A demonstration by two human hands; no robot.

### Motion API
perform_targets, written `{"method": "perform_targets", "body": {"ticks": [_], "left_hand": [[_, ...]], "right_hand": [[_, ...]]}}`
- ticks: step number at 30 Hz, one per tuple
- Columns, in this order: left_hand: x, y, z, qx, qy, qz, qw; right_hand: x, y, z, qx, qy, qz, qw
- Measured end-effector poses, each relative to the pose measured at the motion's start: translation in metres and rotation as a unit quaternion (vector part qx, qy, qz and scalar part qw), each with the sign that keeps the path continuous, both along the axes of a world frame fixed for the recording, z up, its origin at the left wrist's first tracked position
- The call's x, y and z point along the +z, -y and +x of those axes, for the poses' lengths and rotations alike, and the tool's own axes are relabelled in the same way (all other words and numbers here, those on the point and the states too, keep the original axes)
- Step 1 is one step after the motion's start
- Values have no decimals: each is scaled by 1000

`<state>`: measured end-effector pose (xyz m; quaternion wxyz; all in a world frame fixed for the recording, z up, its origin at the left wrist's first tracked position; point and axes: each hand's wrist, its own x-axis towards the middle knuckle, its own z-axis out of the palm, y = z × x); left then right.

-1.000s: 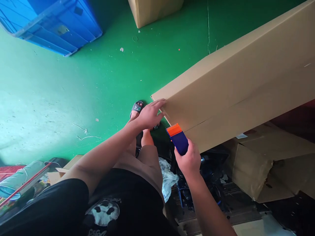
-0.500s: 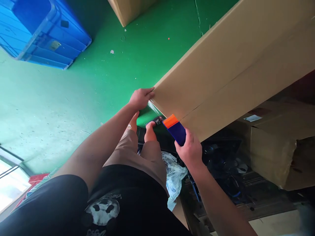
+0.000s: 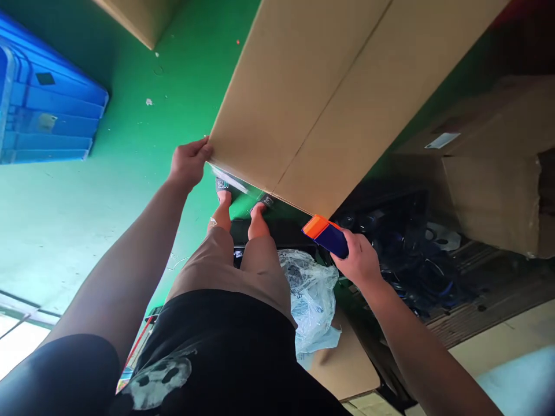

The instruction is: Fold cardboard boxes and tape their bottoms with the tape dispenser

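A long brown cardboard box (image 3: pixel 312 98) stretches away from me, with a dark lengthwise seam along its top. My left hand (image 3: pixel 188 164) pinches its near left corner, thumb and fingers at the edge. Below that corner a shiny clear strip (image 3: pixel 229 178) shows along the near edge. My right hand (image 3: pixel 358 260) is wrapped round a flat, block-shaped tool (image 3: pixel 332 238) with an orange end and a dark blue body. The orange end lies beside the box's near right corner. Whether it touches the cardboard I cannot tell.
A blue plastic crate (image 3: pixel 52 110) stands on the green floor (image 3: pixel 143 130) at the left. Another carton (image 3: pixel 134 17) is at the top. Crumpled clear plastic (image 3: pixel 314 300) lies by my legs. At the right are dark bagged items (image 3: pixel 403 254) and an open carton (image 3: pixel 489 196).
The view has turned, and the box now points more upward. My right hand with the tool has moved from near the seam to the near right corner. My left hand keeps its corner.
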<state>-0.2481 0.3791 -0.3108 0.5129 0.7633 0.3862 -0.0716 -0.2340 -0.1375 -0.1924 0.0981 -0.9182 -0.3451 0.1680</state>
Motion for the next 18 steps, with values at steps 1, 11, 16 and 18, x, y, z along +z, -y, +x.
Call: {"method": "perform_targets", "body": {"ticks": [1,11,16,18], "left_hand": [[1,0,0,6,2,0,1000],[1,-6,-1,10,27,27,999],[8,-8,2,-58,-17,52,997],[11,-8,3,-60,-26,61,996]], "right_hand": [[-3,7,0,-4,-1,3,1000],[-36,28,2,-30,-32,30,999],[-44,27,3,-30,-36,33,998],[-46,29,4,-30,-39,38,998]]}}
